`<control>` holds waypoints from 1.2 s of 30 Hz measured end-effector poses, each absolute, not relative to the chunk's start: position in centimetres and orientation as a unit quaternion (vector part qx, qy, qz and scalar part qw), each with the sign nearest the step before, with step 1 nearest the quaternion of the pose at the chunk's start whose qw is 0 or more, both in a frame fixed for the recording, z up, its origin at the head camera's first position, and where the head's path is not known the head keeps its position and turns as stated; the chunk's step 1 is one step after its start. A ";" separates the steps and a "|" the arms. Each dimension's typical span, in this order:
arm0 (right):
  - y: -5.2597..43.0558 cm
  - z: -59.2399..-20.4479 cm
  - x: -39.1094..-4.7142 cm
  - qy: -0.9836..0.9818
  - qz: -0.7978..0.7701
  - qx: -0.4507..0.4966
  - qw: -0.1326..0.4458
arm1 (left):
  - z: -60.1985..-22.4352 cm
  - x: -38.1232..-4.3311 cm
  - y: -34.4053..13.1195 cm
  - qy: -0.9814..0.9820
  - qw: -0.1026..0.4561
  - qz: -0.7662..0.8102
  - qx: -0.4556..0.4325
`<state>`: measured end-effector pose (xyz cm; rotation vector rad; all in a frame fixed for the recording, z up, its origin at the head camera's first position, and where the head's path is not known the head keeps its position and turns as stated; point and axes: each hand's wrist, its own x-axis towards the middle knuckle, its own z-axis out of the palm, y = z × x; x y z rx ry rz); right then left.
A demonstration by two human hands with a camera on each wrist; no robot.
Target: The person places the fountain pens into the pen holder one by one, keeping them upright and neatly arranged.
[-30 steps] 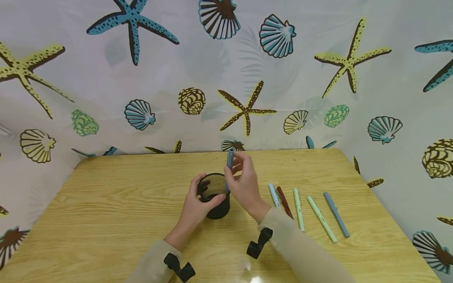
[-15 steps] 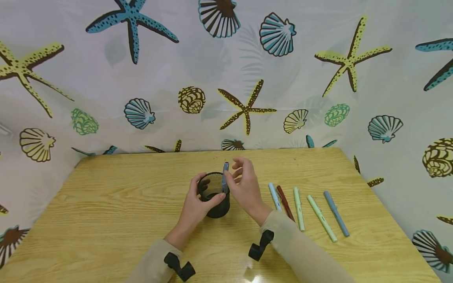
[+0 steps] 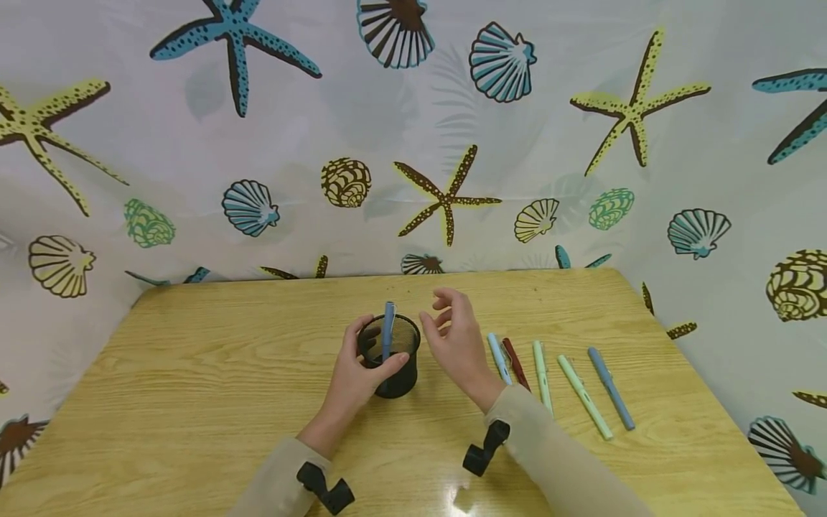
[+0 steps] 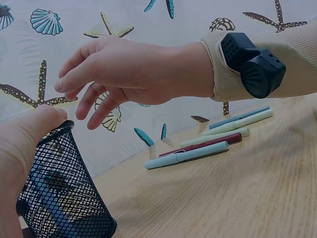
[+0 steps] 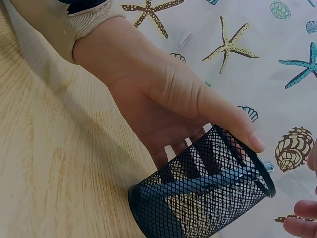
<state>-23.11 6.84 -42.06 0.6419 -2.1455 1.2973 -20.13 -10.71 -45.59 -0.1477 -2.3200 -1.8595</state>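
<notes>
My left hand (image 3: 355, 370) grips a black mesh pen cup (image 3: 402, 377) that stands on the table, with the thumb over the near rim and the fingers round the far left side. Inside the cup a blue pen (image 3: 388, 327) leans, its capped top above the rim; through the mesh in the right wrist view the pen (image 5: 198, 183) runs down to the base. Just right of the cup, my right hand (image 3: 459, 345) hovers with relaxed, slightly bent fingers and holds nothing. The left wrist view shows that right hand (image 4: 124, 72) apart from the rim.
To the right on the wooden table (image 3: 226, 388) lie several pens in a row: a light blue pen (image 3: 499, 357), a dark red pen (image 3: 515, 362), two pale green pens (image 3: 584, 396) and a blue pen (image 3: 611, 388). A patterned cloth (image 3: 291, 129) hangs behind.
The right hand lowered the blue pen into the cup and let it go. The pen now leans toward the cup's left side, and the right hand has drawn back rightward. The left hand kept its hold.
</notes>
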 end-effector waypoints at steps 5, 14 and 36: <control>7.4 -42.1 -23.1 -0.799 0.485 0.232 0.268 | -45.6 -20.1 -10.6 -0.778 0.083 -0.621 -0.048; 8.6 -42.3 -23.2 -0.814 0.467 0.217 0.270 | -45.7 -20.1 -10.6 -0.778 0.081 -0.622 -0.045; 11.9 -42.8 -23.7 -0.855 0.431 0.122 0.263 | -44.4 -19.6 -10.6 -0.776 0.063 -0.625 -0.049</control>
